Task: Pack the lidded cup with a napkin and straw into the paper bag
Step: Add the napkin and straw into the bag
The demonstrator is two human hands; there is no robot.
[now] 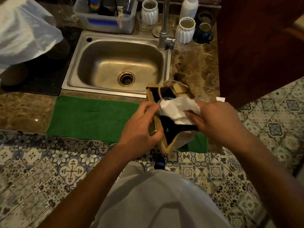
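Right hand (218,122) pinching napkin (179,111) over paper bag (179,140) at worktop's front edge, left hand (141,129) gripping rim; best eased beside lidded cup (162,102).

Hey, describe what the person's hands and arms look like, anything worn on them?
Both forearms are bare, with no sleeves in view. The left hand and right hand wear no gloves, and no rings, watch or bracelets show. A light, whitish garment covers the torso below.
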